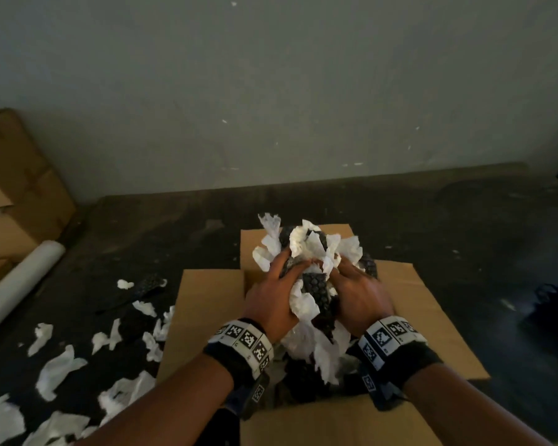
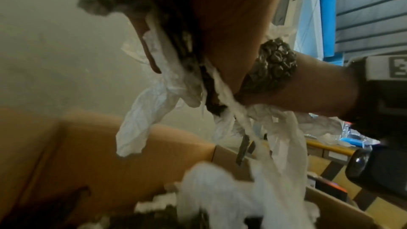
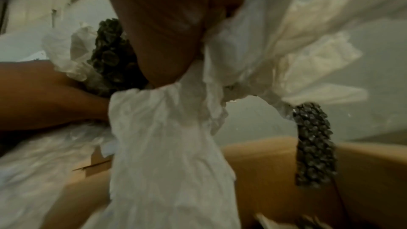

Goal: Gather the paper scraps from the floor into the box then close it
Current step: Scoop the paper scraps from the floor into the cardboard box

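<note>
Both hands hold one big bundle of scraps (image 1: 310, 252) above the open cardboard box (image 1: 416, 317). The bundle mixes white torn paper and black bubble wrap (image 1: 316, 284). My left hand (image 1: 271, 294) grips its left side, my right hand (image 1: 358, 294) its right side, fingers curled into it. White strips (image 2: 141, 124) hang down from the left hand toward the box opening, and a white strip (image 3: 167, 145) and a black bubble-wrap strip (image 3: 312, 145) dangle under the right hand. More scraps (image 1: 310, 355) lie inside the box below the wrists.
Several white scraps (image 1: 58, 368) and a black bubble-wrap piece (image 1: 149, 284) lie on the dark floor left of the box. A white roll (image 1: 20, 284) and stacked cardboard boxes (image 1: 13, 188) stand at the left wall. The box flaps (image 1: 207, 300) are spread open.
</note>
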A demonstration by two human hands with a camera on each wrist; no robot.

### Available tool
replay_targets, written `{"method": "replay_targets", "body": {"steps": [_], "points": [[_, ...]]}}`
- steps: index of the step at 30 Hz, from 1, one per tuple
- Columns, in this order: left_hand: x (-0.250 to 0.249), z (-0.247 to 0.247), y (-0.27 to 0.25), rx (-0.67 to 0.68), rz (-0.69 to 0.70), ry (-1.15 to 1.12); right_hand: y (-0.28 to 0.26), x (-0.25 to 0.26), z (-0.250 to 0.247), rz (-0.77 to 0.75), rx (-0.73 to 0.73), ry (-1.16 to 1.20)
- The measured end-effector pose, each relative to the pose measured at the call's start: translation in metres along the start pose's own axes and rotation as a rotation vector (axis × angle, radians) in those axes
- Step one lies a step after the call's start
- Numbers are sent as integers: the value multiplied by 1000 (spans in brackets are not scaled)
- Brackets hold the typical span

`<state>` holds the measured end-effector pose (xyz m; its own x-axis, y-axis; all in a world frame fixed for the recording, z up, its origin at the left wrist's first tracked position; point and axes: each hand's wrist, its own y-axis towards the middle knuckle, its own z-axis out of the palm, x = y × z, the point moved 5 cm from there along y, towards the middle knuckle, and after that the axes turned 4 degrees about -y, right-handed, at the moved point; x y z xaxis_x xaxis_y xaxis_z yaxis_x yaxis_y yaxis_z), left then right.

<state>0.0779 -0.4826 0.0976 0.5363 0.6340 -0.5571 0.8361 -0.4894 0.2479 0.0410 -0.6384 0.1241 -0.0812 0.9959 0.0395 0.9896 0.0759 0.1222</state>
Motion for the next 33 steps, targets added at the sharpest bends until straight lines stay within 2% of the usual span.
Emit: {"method": "replay_targets", "body": {"steps": [7, 10, 13, 19, 22, 24, 28, 33], "points": [[25, 61, -8, 220, -168, 76, 3, -27, 68, 5, 302, 78], [32, 66, -5, 376, -247, 190, 8, -37, 80, -29, 419, 116], [26, 58, -3, 486, -266, 296, 12, -47, 78, -67, 512, 110], [12, 38, 18, 517, -234, 298, 22, -62, 53, -91, 452, 94], [11, 44, 33, 539, -217, 328, 30, -67, 52, -34, 499, 55], [16, 58, 38, 587, -243, 344, 36, -70, 64, 6, 568, 28], [45, 97, 33, 781, -350, 402, 36, -65, 111, 46, 781, 40], [94, 145, 18, 830, -326, 493, 32, -55, 156, -21, 846, -4]]}}
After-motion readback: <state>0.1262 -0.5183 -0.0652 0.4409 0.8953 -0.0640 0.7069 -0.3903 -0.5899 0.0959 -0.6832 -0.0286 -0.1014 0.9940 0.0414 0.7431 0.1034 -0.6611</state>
